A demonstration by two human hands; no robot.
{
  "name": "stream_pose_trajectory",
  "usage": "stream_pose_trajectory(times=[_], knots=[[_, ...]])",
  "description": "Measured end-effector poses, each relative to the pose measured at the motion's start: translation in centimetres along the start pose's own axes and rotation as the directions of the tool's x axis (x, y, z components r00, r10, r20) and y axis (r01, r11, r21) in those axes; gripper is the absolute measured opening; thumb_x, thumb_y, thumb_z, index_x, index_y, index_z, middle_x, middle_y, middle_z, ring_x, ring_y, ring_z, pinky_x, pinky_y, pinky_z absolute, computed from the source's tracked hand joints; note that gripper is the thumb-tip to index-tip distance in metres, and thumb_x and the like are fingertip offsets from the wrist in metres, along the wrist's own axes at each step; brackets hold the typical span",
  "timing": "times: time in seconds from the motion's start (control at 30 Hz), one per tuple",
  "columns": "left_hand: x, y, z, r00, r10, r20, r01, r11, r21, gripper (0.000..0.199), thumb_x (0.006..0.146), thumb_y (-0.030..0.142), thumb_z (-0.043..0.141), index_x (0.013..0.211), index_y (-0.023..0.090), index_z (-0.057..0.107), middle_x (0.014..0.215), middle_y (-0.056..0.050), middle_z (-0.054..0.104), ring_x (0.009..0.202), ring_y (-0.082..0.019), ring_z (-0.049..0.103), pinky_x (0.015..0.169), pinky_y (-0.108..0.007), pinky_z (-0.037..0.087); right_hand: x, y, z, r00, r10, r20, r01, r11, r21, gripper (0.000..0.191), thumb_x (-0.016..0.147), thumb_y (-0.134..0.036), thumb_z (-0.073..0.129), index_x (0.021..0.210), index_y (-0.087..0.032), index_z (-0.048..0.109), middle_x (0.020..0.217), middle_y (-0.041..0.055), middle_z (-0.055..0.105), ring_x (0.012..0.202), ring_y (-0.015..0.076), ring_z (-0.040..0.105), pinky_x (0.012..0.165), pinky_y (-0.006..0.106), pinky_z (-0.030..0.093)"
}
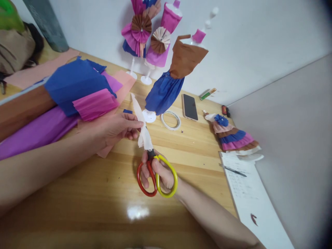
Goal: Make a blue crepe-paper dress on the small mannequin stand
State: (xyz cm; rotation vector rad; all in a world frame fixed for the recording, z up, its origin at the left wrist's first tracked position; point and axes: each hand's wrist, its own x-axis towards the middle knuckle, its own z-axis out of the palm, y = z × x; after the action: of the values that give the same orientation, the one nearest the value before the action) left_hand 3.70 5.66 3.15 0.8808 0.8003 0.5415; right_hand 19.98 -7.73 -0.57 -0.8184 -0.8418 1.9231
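Above the wooden table point(197, 152), left fingers point(135, 123) pinch white paper point(146, 139) while curled right fingers point(161, 168) grip scissors point(150, 155).

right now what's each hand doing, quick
Left hand: closed, pinching the white strip.
Right hand: closed, holding the scissors by the handles.

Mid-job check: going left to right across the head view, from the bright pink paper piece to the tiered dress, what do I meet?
Bright pink paper piece → white paper strip → tape roll → phone → tiered dress.
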Motion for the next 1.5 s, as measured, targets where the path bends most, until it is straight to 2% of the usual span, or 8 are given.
stream_pose_trajectory(times=[0.37, 0.63, 0.87, 1.0, 1.23, 1.5], knots=[[-0.15, 0.28, 0.05, 1.0, -0.007, -0.002, 0.007, 1.0, 0.006, 0.017, 0.07, 0.018, 0.079, 0.061, 0.009, 0.067, 0.049, -0.004, 0.062, 0.041, -0.006, 0.053, 0.039, -0.013, 0.038, -0.13, 0.12, 0.05, 1.0, 0.005, -0.014, -0.006, 0.999, -0.052, 0.054, 0.077, -0.068, 0.069, 0.09, -0.02, 0.049, 0.058, -0.0074, 0.055, 0.045, 0.0124, 0.061, 0.05, 0.025, 0.049], [0.02, -0.03, -0.26, 1.0, -0.009, -0.011, 0.009, 1.0, -0.014, 0.014, 0.069, 0.015, 0.079, 0.064, 0.009, 0.067, 0.051, -0.004, 0.063, 0.043, -0.007, 0.056, 0.04, -0.012, 0.04, -0.36, 0.47, -0.18, 1.0, -0.016, 0.02, 0.016, 0.999, -0.029, 0.047, 0.083, -0.061, 0.068, 0.095, -0.02, 0.05, 0.061, -0.0064, 0.057, 0.049, 0.0121, 0.062, 0.054, 0.027, 0.052], [0.0, -0.18, -0.47, 0.999, -0.013, 0.05, 0.015, 0.999, -0.05, 0.014, 0.069, 0.016, 0.079, 0.067, 0.008, 0.068, 0.055, -0.004, 0.064, 0.046, -0.007, 0.057, 0.044, -0.014, 0.043, -0.37, 0.07, 0.04, 1.0, 0.002, 0.011, -0.001, 0.999, -0.049, 0.051, 0.08, -0.065, 0.069, 0.093, -0.021, 0.048, 0.063, -0.0059, 0.056, 0.049, 0.0124, 0.061, 0.054, 0.028, 0.051], [-0.04, -0.17, -0.35, 1.0, -0.018, 0.026, 0.019, 0.998, -0.066, 0.016, 0.067, 0.016, 0.08, 0.067, 0.008, 0.067, 0.058, -0.004, 0.064, 0.046, -0.007, 0.057, 0.044, -0.014, 0.042, -0.41, -0.15, 0.21, 1.0, -0.003, 0.016, 0.004, 0.997, -0.072, 0.052, 0.079, -0.066, 0.068, 0.093, -0.021, 0.048, 0.061, -0.0062, 0.055, 0.051, 0.0132, 0.062, 0.054, 0.028, 0.05], [0.02, -0.45, -0.24, 0.999, -0.032, 0.029, 0.033, 0.999, -0.016, 0.014, 0.072, 0.017, 0.077, 0.066, 0.009, 0.066, 0.053, -0.003, 0.062, 0.045, -0.007, 0.055, 0.043, -0.015, 0.039, -0.28, -0.18, -0.13, 0.998, 0.04, 0.046, -0.038, 0.998, -0.044, 0.056, 0.076, -0.071, 0.068, 0.094, -0.021, 0.047, 0.069, -0.0018, 0.059, 0.064, 0.0175, 0.065, 0.058, 0.031, 0.051], [-0.04, -0.36, -0.1, 0.999, -0.04, 0.032, 0.039, 0.999, 0.038, 0.015, 0.077, 0.016, 0.071, 0.064, 0.012, 0.064, 0.052, -0.003, 0.062, 0.046, -0.007, 0.054, 0.044, -0.016, 0.036, 0.11, 0.04, -0.48, 0.997, 0.061, 0.042, -0.061, 0.998, 0.023, 0.054, 0.078, -0.069, 0.067, 0.094, -0.021, 0.049, 0.068, -0.0034, 0.059, 0.05, 0.013, 0.06, 0.05, 0.027, 0.048]])
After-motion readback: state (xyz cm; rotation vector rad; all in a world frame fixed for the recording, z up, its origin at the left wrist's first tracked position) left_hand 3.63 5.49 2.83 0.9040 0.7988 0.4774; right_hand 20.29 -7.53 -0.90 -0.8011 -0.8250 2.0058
